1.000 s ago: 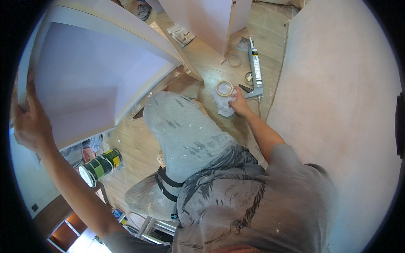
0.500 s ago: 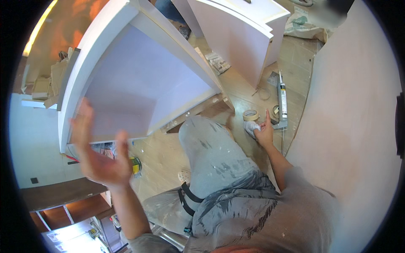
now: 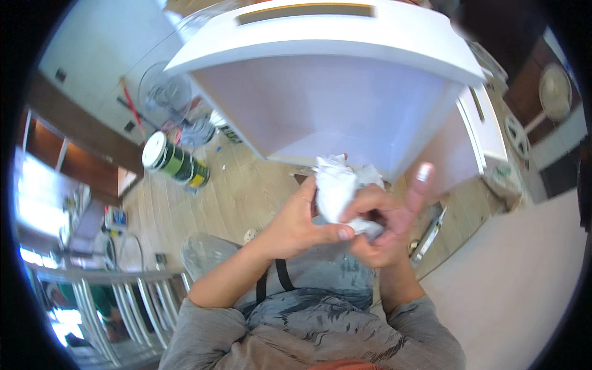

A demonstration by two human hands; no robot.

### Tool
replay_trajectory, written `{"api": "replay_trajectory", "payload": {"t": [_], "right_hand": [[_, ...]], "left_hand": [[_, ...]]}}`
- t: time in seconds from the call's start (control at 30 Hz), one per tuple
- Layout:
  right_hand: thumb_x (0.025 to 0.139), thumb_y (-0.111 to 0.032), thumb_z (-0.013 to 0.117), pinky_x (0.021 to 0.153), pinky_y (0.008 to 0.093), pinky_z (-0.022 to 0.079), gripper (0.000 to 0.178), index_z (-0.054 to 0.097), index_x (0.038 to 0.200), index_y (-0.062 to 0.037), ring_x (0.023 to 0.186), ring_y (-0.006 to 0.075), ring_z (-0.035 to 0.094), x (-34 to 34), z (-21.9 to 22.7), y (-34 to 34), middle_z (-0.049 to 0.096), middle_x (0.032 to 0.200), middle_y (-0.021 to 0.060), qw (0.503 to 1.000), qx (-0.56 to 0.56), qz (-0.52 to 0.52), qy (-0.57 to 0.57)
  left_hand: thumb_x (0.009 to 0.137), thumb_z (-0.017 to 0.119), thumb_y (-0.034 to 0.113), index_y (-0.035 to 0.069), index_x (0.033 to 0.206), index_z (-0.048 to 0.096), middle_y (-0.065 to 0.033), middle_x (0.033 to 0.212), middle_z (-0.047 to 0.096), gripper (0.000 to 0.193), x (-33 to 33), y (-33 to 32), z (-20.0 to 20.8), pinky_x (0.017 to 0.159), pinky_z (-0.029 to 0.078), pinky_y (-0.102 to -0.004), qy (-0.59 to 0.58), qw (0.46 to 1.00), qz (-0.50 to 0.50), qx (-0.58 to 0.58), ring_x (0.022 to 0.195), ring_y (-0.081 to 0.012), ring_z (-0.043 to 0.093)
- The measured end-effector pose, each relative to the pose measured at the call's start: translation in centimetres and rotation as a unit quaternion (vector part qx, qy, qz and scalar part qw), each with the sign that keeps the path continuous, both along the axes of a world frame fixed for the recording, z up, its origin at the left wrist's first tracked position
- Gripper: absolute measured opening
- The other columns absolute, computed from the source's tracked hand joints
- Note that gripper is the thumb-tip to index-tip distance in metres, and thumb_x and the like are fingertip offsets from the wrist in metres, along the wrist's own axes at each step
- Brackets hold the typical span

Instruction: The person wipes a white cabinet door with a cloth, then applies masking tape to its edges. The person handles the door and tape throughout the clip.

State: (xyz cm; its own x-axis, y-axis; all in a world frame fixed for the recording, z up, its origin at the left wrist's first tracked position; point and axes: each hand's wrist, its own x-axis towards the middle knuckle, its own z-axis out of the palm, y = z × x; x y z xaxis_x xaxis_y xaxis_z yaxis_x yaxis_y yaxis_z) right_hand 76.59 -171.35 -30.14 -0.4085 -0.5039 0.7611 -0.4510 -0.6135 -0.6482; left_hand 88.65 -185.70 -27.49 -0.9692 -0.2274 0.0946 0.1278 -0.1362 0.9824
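Note:
A crumpled white cloth (image 3: 333, 188) is between my two hands, above my lap and in front of a white open box-shaped cabinet (image 3: 333, 105). My left hand (image 3: 293, 225) grips the cloth from the left, its thumb pressed along the lower edge. The lower end of the cloth is pinched in the curled fingers of my right hand (image 3: 385, 231). My right index finger points up and away, with a white smear on its tip. Past my right hand, a sealant cartridge (image 3: 430, 233) lies on the floor, partly hidden.
A second white cabinet piece (image 3: 484, 132) stands to the right of the first. Left on the wooden floor is a green bucket with a white lid (image 3: 176, 160), with a fan (image 3: 163, 92) behind it. A metal ladder (image 3: 123, 308) is at lower left, and a pale panel (image 3: 524, 271) fills the right.
My view has turned left. My left hand has come down from the cabinet to the cloth, and my right hand has brought the cloth up from beside the tape and cartridge.

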Motion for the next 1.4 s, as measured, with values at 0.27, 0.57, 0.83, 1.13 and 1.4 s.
{"api": "replay_trajectory", "payload": {"t": [0.27, 0.57, 0.83, 1.13, 1.4], "right_hand": [[0.076, -0.008, 0.062, 0.079, 0.0371, 0.055, 0.079, 0.041, 0.152, 0.0010, 0.096, 0.0260, 0.064, -0.3, 8.5, -9.0, 0.059, 0.126, 0.0232, 0.979, 0.047, 0.168, 0.104], [0.093, -0.052, 0.050, 0.086, 0.0361, 0.049, 0.070, 0.055, 0.141, -0.0004, 0.080, 0.0167, 0.062, 0.2, 29.3, -23.7, 0.060, 0.129, 0.0167, 0.795, 0.339, -0.095, 0.494], [0.107, -0.038, 0.043, 0.087, 0.0367, 0.055, 0.048, 0.071, 0.117, 0.0007, 0.097, 0.0258, 0.070, 3.8, 27.6, -43.5, 0.071, 0.106, 0.0160, 0.524, 0.625, -0.234, 0.529], [0.105, -0.038, 0.041, 0.092, 0.0466, 0.052, 0.050, 0.073, 0.110, 0.0002, 0.099, 0.0372, 0.070, 5.3, 24.1, -48.8, 0.072, 0.110, 0.0237, 0.190, 0.684, -0.278, 0.647], [0.097, -0.022, 0.047, 0.088, 0.0491, 0.056, 0.035, 0.074, 0.099, -0.0004, 0.099, 0.0391, 0.071, 3.7, 22.6, -49.6, 0.073, 0.107, 0.0215, -0.021, 0.598, -0.193, 0.778]], "left_hand": [[0.073, 0.066, -0.004, -0.003, 0.131, 0.054, -0.0147, 0.123, 0.063, 0.060, 6.9, -12.2, -0.4, 0.102, 0.052, -0.0399, 0.101, 0.944, 0.216, 0.226, 0.116, -0.0267, 0.064], [0.074, 0.087, 0.014, -0.003, 0.110, 0.065, -0.0128, 0.099, 0.069, 0.045, 4.9, -25.1, -7.8, 0.081, 0.057, -0.0367, 0.028, 0.930, 0.333, 0.154, 0.091, -0.0221, 0.068], [0.063, 0.097, 0.020, 0.001, 0.117, 0.066, -0.0114, 0.105, 0.066, 0.066, 1.4, -25.9, -7.9, 0.086, 0.054, -0.0353, 0.028, 0.923, 0.383, -0.012, 0.096, -0.0226, 0.066], [0.063, 0.098, 0.025, 0.001, 0.110, 0.066, -0.0147, 0.105, 0.069, 0.062, 0.9, -27.1, -7.9, 0.086, 0.055, -0.0395, 0.026, 0.942, 0.333, -0.001, 0.098, -0.0285, 0.068], [0.067, 0.095, 0.024, 0.001, 0.109, 0.066, -0.0153, 0.104, 0.068, 0.056, 0.7, -26.7, -8.1, 0.084, 0.055, -0.0411, 0.012, 0.945, 0.328, 0.012, 0.098, -0.0315, 0.068]]}}
